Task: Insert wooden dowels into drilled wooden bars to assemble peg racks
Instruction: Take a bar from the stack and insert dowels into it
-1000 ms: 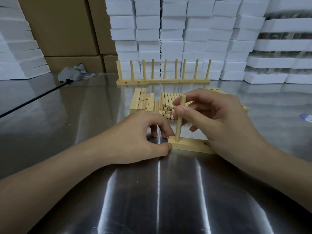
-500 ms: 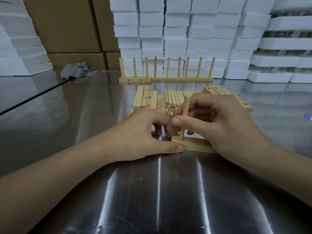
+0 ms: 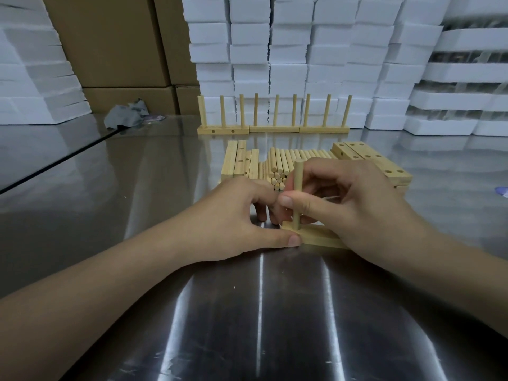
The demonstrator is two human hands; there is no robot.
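Now the dowel (image 3: 298, 196) stands upright in the bar's (image 3: 319, 239) left end hole, at centre. Your right hand (image 3: 357, 204) pinches it and your left hand (image 3: 233, 218) grips the bar's end. Push off-vertical and it may jam or tip the bar. At 12 o'clock, 3 finished racks (image 3: 273, 129) hold 9 pegs (image 3: 255, 110); the loose dowels (image 3: 280, 165) are too many to count.

Shiny steel tabletop (image 3: 82, 215), white foam blocks (image 3: 288, 50) stacked behind, brown cardboard boxes (image 3: 110, 37), crumpled grey cloth (image 3: 126, 115)
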